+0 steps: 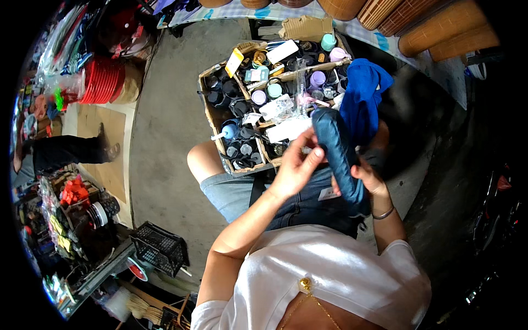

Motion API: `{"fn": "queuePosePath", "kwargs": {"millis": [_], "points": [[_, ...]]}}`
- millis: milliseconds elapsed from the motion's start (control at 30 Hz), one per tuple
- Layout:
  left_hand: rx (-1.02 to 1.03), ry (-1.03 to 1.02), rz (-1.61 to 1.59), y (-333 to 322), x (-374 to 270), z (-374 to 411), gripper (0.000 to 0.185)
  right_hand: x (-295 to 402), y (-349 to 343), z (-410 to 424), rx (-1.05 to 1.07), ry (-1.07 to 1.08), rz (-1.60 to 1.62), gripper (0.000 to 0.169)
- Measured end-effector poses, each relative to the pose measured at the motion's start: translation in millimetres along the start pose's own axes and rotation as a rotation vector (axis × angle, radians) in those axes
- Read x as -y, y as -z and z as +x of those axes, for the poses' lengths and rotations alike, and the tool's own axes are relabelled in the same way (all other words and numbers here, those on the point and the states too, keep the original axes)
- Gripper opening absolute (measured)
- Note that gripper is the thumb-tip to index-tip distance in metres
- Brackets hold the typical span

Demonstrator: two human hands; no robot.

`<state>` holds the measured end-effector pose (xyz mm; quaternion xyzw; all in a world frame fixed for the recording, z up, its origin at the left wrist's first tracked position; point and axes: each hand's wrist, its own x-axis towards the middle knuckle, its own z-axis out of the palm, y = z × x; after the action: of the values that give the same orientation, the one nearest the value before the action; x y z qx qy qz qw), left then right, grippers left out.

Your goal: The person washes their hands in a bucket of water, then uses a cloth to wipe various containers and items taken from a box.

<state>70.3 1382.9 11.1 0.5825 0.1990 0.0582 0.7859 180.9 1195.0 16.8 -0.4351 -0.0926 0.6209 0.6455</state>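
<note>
A long, rolled dark blue fabric bundle [339, 152], perhaps a folded umbrella, lies tilted between my two hands above my lap. My left hand [303, 161] touches its upper left side with bent fingers. Around its lower right side my right hand [367, 177] is closed. Bright blue cloth [361, 97] hangs just beyond the bundle, over the right edge of a divided cardboard box [214, 128]. Black, mint, lilac and blue round-ended items fill the box, with white tags among them. A small white label [328, 194] shows beneath the bundle.
Rolled bamboo mats [445, 37] lie on a cloth-covered surface at the far side. A black plastic crate [161, 247] stands on the floor at lower left. Further left are red stacked goods [103, 80] and another person's leg [70, 149] in dark trousers.
</note>
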Motion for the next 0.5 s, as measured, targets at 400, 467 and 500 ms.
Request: {"fn": "queuePosePath", "kwargs": {"millis": [400,467,500], "points": [[-0.182,-0.059,0.215,24.4,49.0,24.3,0.060,-6.6,9.7,-20.2,-0.126,0.273,0.167,0.077],[-0.181,-0.067,-0.030,27.6,36.6,16.0,0.059,-7.9,5.8,-15.7,-0.083,0.284,0.230,0.081],[-0.173,-0.052,-0.179,30.5,22.7,9.2,0.059,-9.2,4.3,-11.8,-0.052,0.285,0.264,0.084]]}}
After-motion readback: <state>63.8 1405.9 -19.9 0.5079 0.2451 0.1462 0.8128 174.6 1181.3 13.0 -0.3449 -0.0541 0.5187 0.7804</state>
